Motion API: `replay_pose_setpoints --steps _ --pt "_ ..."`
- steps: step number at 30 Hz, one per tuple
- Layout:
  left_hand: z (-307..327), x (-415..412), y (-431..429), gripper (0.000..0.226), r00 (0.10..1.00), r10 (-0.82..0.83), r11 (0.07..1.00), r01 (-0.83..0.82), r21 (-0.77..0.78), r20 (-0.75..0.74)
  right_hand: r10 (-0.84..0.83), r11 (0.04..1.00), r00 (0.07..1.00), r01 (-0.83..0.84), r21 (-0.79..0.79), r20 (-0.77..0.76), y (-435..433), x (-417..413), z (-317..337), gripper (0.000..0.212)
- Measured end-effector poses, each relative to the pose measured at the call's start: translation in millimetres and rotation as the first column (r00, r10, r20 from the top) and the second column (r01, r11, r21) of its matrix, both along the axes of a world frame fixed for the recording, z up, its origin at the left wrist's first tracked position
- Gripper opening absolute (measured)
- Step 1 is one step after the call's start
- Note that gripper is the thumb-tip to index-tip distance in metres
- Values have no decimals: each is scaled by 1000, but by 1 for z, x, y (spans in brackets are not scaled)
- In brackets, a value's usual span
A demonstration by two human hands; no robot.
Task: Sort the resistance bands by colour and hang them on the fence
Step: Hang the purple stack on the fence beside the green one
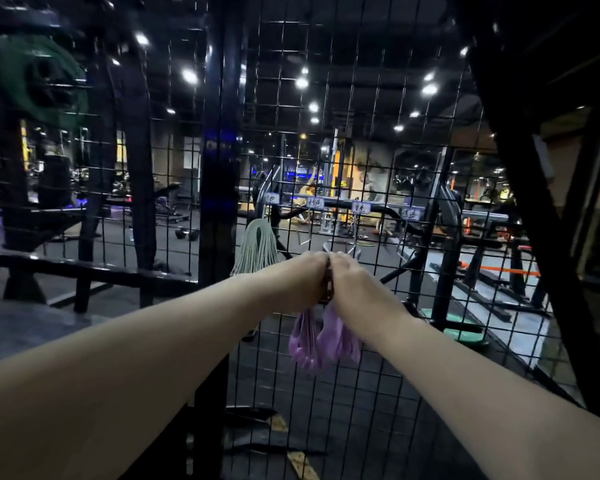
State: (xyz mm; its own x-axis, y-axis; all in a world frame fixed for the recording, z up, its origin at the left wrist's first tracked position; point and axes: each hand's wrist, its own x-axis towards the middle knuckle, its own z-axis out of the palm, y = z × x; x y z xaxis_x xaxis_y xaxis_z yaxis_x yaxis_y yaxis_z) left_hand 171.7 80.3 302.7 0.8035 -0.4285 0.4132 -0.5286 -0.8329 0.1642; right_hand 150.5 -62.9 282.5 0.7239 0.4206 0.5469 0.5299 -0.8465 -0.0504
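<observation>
Both my arms reach forward to the black wire-mesh fence (378, 161). My left hand (305, 277) and my right hand (352, 284) meet side by side and together grip the top of a bunch of purple resistance bands (323, 341). The bands' loops dangle below my hands against the mesh. A bunch of grey-green resistance bands (257, 247) hangs on the fence just left of my left hand. Several small labels (361, 206) are fixed to the mesh above my hands. Whether the purple bands are hooked on the fence is hidden by my hands.
A thick black post (219, 188) stands at the fence's left edge. A green weight plate (39, 77) sits on a rack at upper left. Gym machines and benches stand behind the mesh. A dark slanted frame (534, 202) rises on the right.
</observation>
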Motion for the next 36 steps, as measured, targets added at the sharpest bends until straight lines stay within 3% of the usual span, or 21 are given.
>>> replay_pose_setpoints --steps 2,5,10,14,17,20,24,28,31,36 --pt "2 8 -2 10 1000 -23 999 23 -25 -2 44 996 995 -37 80 -91 -2 9 2 62" --pt "4 27 -7 15 1000 -16 1000 17 19 -26 57 990 987 -36 137 -151 -7 24 3 50" --pt "-2 52 -9 17 996 -30 999 33 38 -82 -5 998 992 12 58 -129 -18 51 1 38" --pt "0 60 -12 45 992 -19 1000 20 3 -127 -8 1000 998 7 -3 -69 -27 71 1 43" --pt "-3 76 -15 26 999 48 999 -48 -16 8 -61 991 998 62 -122 8 -32 85 4 36" --pt "-5 92 -21 8 964 160 986 -168 18 212 -126 984 992 128 -126 25 -32 99 11 27" --pt "-1 112 -27 13 885 234 952 -293 92 404 -200 967 979 203 -153 34 -30 118 25 38" --pt "15 141 -28 11 886 225 948 -296 121 406 -252 964 968 252 -88 10 -28 137 43 25" --pt "23 159 -26 8 876 209 950 -287 121 436 -256 963 963 261 -60 80 -29 153 51 26" --pt "25 183 -28 10 887 212 938 -303 169 409 -254 960 965 260 -102 70 -29 169 49 29"
